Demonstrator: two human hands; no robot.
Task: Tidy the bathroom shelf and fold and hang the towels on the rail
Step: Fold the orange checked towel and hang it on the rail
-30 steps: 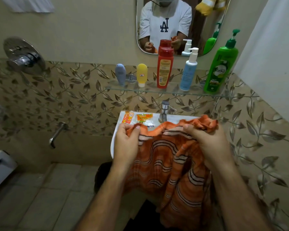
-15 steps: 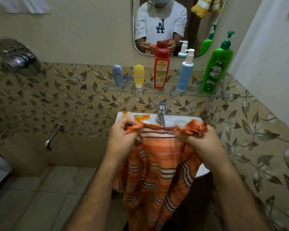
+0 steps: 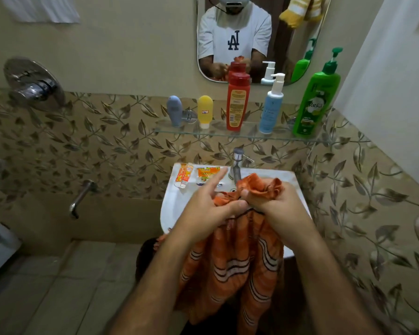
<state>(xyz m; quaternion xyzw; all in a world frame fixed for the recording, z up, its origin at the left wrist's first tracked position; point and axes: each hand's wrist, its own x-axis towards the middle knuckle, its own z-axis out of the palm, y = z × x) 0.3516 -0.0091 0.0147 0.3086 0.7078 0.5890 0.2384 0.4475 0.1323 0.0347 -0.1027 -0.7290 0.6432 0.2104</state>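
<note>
Leaf-tiled wall, glass shelf (image 3: 240,135) – white sink (image 3: 174,201) below orange towel (image 3: 230,262).

Sachets (image 3: 205,174) on white sink (image 3: 173,201) beside tap (image 3: 236,165)

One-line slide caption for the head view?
Both hands, left hand and right hand, bunch an orange striped towel over the sink.
</note>
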